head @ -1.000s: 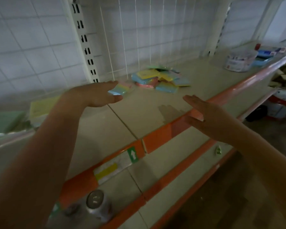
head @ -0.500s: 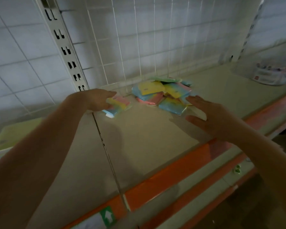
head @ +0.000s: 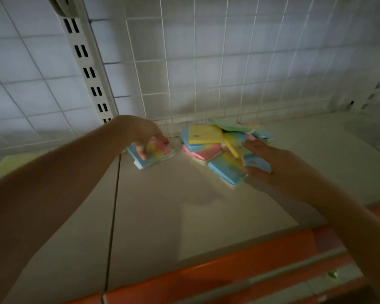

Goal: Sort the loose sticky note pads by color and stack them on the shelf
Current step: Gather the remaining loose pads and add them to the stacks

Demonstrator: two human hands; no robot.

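A loose heap of sticky note pads (head: 215,145) in yellow, pink, blue and green lies at the back of the beige shelf (head: 184,207). To its left lies a single multicolour pad (head: 156,155) with blue, yellow and pink bands. My left hand (head: 140,137) grips this pad from above with curled fingers. My right hand (head: 263,165) lies flat with straight fingers on the right side of the heap, touching a blue pad (head: 226,171). Part of the heap is hidden under this hand.
A white wire grid (head: 206,73) backs the shelf, with a slotted upright (head: 86,69) at the left. The shelf's orange front edge (head: 217,275) runs along the bottom. A yellow-green pad (head: 7,166) lies at far left. A seam (head: 114,205) splits the shelf boards.
My view has moved closer to the shelf. My right hand reached forward from the orange edge onto the heap. My left hand set the multicolour pad down on the shelf.
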